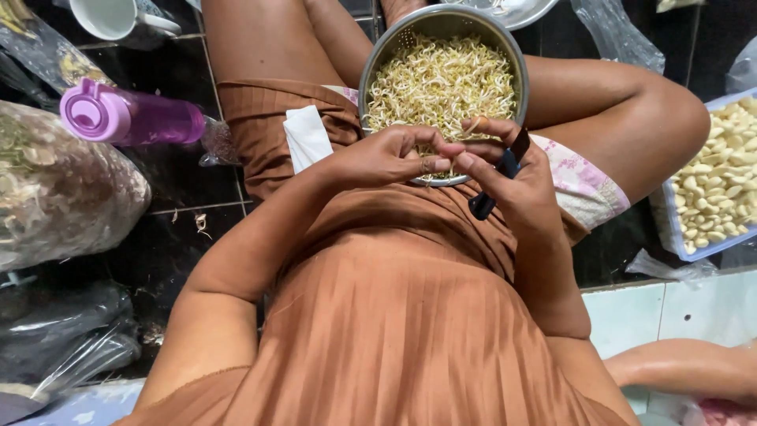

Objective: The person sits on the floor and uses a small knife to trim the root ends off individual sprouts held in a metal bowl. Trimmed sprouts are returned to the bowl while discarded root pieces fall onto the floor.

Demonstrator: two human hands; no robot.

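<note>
Fingers (430, 164) pinching over bean sprouts (441, 79)

Holding black-handled knife (497, 177) in our right hand (512, 185), handle slanting down-left. Pinching thin pale sprout (473, 126) between both hands' fingertips. Round metal colander (378, 59), heaped with pale yellow bean sprouts (441, 79), sitting on our lap.

Bottle: to your left, purple bottle (134, 118) lying on its side on the dark tiled floor (177, 79).
Mug: white mug (118, 17) above it.
Tray: to your right, blue tray (670, 229) of peeled garlic cloves (721, 185).
Bag: far left, clear bag (63, 189) of dried plant matter.
</note>
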